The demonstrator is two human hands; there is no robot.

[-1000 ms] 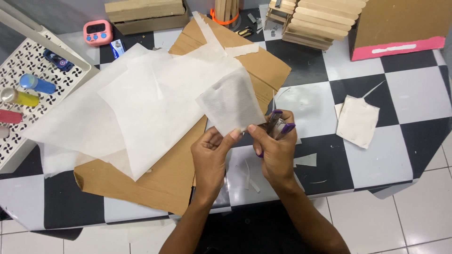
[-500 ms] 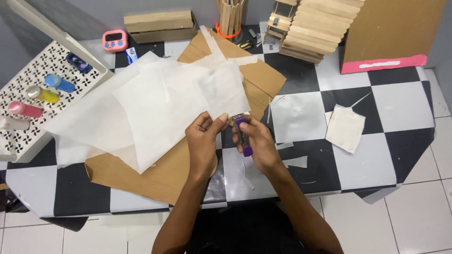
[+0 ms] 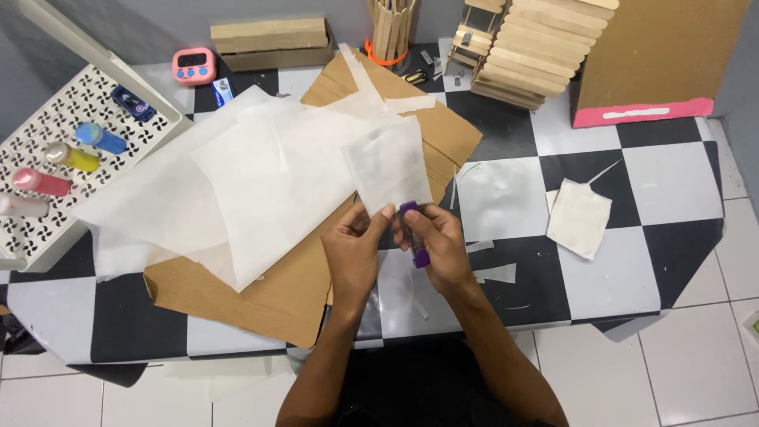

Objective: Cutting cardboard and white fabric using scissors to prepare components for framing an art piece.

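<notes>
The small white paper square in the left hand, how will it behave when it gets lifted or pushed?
The paper square looks thin and translucent, so probably very light and floppy. The left hand pinches only its lower edge, so it may droop or flutter. It likely creases or tears easily.

I see open desk (image 3: 506, 194) toward the right edge, bar one paper square (image 3: 579, 218); stick models (image 3: 518, 47) crowd the far edge, paper sheets (image 3: 237, 182) cover the left.

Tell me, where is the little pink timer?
In the head view, the small pink digital timer sits at the table's far left, beside the stacked brown cardboard boxes and behind the white perforated plastic tray.
</notes>
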